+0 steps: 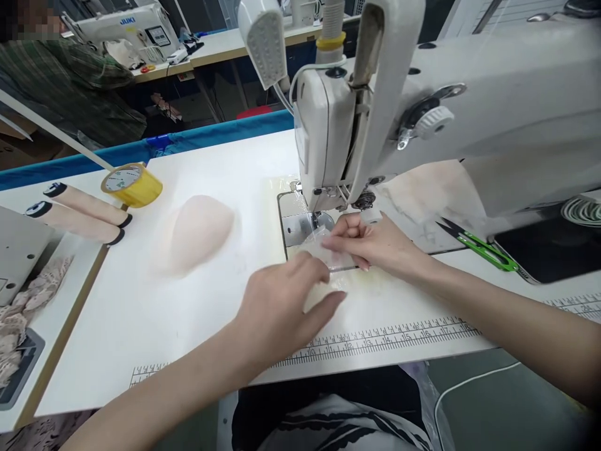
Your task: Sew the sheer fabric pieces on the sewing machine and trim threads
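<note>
A small, pale, translucent piece of fabric (313, 245) lies at the needle plate (293, 228) of a white sewing machine (323, 125). My right hand (364, 241) pinches its near right edge between thumb and fingers, just in front of the presser foot (320, 220). Closer to me, my left hand (286, 304) hovers over the table with thumb and fingers apart and nothing visible between them. Left of the machine a beige moulded cup (201, 233) rests on the white tabletop (141, 326).
A yellow tape roll (134, 186) and two thread spools (77, 220) stand at the left. Green thread snips (486, 249) lie beside a black phone (554, 241) at the right. A printed ruler (389, 338) runs along the front edge. Another person's plaid sleeve (89, 62) shows far left.
</note>
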### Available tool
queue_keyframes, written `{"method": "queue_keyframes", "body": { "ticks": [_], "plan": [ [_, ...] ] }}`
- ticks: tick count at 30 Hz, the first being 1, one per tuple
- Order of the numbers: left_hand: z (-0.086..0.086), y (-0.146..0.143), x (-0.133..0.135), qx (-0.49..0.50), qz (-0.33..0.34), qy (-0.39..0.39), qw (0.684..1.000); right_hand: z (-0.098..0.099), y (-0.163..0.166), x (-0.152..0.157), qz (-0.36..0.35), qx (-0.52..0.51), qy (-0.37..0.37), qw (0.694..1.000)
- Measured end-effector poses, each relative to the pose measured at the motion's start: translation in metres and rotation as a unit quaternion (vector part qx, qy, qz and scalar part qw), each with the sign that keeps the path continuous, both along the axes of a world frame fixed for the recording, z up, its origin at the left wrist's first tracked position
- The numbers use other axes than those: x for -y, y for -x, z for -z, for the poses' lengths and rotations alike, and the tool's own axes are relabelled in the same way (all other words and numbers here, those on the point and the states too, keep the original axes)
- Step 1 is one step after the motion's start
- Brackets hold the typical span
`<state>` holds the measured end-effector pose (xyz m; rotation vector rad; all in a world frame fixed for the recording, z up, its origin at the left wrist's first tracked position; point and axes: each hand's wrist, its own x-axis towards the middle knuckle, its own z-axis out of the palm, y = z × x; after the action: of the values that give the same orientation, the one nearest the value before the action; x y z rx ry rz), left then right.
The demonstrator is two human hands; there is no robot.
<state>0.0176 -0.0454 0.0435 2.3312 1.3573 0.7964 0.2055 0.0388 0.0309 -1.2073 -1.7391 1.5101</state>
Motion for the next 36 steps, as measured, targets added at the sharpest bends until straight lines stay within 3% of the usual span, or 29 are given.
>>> {"method": "queue_keyframes", "body": {
  "ticks": [2, 5, 9, 12, 15, 19, 23, 25, 26, 29, 31, 33, 36],
  "plan": [
    [0.008, -0.008, 0.005, -0.103, 0.011, -0.035, 0.994, 0.001, 0.002, 0.004, 0.027, 0.008, -0.017, 0.999],
    [0.024, -0.016, 0.005, -0.21, 0.006, -0.089, 0.974, 0.002, 0.002, 0.007, 0.005, -0.001, -0.027, 1.0],
    [0.034, -0.016, 0.004, -0.242, 0.014, -0.146, 0.959, 0.003, -0.005, 0.005, -0.055, 0.013, 0.004, 0.998],
    [0.029, -0.011, 0.005, -0.173, -0.009, -0.088, 0.981, 0.003, -0.011, 0.002, -0.073, -0.004, 0.061, 0.995],
    [0.022, -0.005, 0.003, -0.022, -0.039, 0.022, 0.999, 0.001, -0.016, -0.002, -0.119, -0.049, 0.122, 0.984],
    [0.018, 0.0, -0.002, 0.102, -0.062, 0.082, 0.989, -0.003, -0.019, -0.004, -0.184, -0.098, 0.193, 0.959],
    [0.012, 0.0, -0.004, 0.175, -0.042, 0.11, 0.978, 0.0, -0.016, -0.003, -0.202, -0.081, 0.17, 0.961],
    [0.007, 0.0, -0.006, 0.243, -0.016, 0.192, 0.951, 0.003, -0.014, -0.004, -0.188, -0.075, 0.15, 0.968],
    [0.004, 0.002, -0.007, 0.289, -0.001, 0.257, 0.922, 0.004, -0.013, -0.004, -0.178, -0.072, 0.148, 0.97],
    [0.0, 0.013, -0.015, 0.43, -0.014, 0.448, 0.783, 0.004, -0.012, -0.006, -0.152, -0.063, 0.163, 0.973],
    [0.002, 0.025, -0.02, 0.475, -0.074, 0.504, 0.718, 0.003, -0.011, -0.005, -0.143, -0.068, 0.178, 0.971],
    [0.004, 0.036, -0.023, 0.467, -0.118, 0.515, 0.709, 0.002, -0.009, -0.003, -0.145, -0.068, 0.175, 0.971],
    [0.004, 0.043, -0.028, 0.412, -0.087, 0.499, 0.758, 0.003, -0.003, 0.003, -0.164, -0.048, 0.142, 0.975]
  ]
}}
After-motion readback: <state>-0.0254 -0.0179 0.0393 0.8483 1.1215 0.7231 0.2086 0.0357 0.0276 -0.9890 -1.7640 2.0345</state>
